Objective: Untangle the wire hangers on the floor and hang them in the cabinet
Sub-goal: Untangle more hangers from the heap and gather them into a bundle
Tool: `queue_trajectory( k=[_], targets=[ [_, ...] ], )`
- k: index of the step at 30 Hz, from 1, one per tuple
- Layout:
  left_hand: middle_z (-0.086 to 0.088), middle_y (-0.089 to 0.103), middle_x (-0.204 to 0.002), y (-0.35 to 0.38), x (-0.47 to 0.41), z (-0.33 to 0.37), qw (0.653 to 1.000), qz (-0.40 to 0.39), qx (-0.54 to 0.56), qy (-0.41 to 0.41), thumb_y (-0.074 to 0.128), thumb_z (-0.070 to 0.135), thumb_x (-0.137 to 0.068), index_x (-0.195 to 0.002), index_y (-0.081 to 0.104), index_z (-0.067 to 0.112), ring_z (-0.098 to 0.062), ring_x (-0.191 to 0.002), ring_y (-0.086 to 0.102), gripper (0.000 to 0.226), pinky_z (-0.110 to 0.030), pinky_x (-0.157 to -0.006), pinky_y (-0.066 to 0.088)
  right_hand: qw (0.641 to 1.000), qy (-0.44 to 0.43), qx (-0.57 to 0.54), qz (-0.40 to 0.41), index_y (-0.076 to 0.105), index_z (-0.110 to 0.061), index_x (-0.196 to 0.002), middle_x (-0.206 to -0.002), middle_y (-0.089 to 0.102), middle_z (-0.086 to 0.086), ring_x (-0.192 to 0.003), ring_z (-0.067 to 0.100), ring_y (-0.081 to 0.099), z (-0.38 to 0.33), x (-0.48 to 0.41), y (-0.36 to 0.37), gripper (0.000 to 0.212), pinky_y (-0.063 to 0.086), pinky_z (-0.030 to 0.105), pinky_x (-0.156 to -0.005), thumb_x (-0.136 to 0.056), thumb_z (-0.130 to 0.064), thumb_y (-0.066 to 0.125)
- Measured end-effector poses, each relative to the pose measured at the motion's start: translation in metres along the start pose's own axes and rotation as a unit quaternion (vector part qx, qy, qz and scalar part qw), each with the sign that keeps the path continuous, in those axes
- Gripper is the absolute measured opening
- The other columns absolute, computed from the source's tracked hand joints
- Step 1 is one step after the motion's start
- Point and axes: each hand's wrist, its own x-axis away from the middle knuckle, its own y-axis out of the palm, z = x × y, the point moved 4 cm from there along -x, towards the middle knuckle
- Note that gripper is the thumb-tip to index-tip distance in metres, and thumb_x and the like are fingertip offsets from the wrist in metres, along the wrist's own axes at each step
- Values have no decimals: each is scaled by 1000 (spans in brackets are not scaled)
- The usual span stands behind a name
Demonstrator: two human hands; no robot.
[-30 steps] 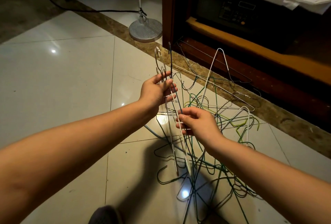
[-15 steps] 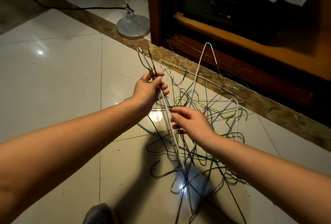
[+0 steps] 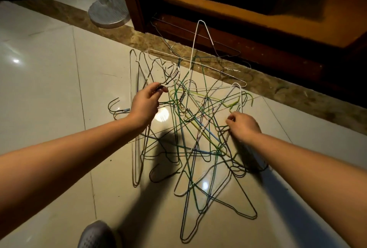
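Note:
A tangle of wire hangers [image 3: 200, 128], green, white, grey and dark, sprawls over the pale floor tiles in front of me. My left hand [image 3: 146, 103] is at the pile's left side, fingertips pinched on a dark hanger wire near its hook. My right hand [image 3: 243, 125] rests on the pile's right side, fingers curled around green and dark wires. One white hanger [image 3: 199, 35] stands up against the wooden cabinet [image 3: 234, 37] at the top of the view. A separate dark hook [image 3: 114, 107] lies left of my left wrist.
A round metal lamp base [image 3: 108, 14] with its pole and a black cable stands at the upper left, beside the cabinet's side post. A brown stone strip [image 3: 127, 37] runs along the cabinet front. My grey shoe [image 3: 95, 235] shows at the bottom edge.
Both hands have lowered and spread apart. The hangers my left hand held upright now lie down on the floor. The right hand moved to the pile's right side. The camera tilted down.

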Motion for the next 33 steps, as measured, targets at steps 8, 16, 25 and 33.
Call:
queue_trajectory(
  k=[8,16,25,33],
  targets=[
    [-5,57,-90,25,4,-23,988,-29,-147,26,40,2,-94,-107,60,11,-15,-74,52,25,-26,-72,36,994,21,17,-103,66,-23,-89,-93,66,-2,-91,21,59,11,7,30,42,45,30,-76,-77,-63,58],
    [-7,58,-97,13,-7,-30,983,21,-181,13,38,6,-97,-112,58,5,-35,-100,55,25,-39,-81,44,999,28,34,-24,67,-13,-96,-100,66,10,-89,29,60,0,6,30,23,41,26,-67,-90,-23,47],
    [-23,55,-91,1,-12,-30,995,47,-90,19,35,10,-98,-97,59,17,-11,-64,41,24,-33,-62,35,964,-5,-262,46,69,-12,-103,-86,66,3,-86,21,61,0,-3,-6,21,44,28,-75,-92,-22,55],
    [10,48,-74,0,-13,-5,996,57,-43,50,34,10,-98,-98,56,18,-9,-66,43,23,-28,-59,35,903,5,-425,59,68,-12,-95,-67,59,-4,-62,7,50,-18,-8,-38,12,38,19,-55,-91,-15,58]
  ],
)
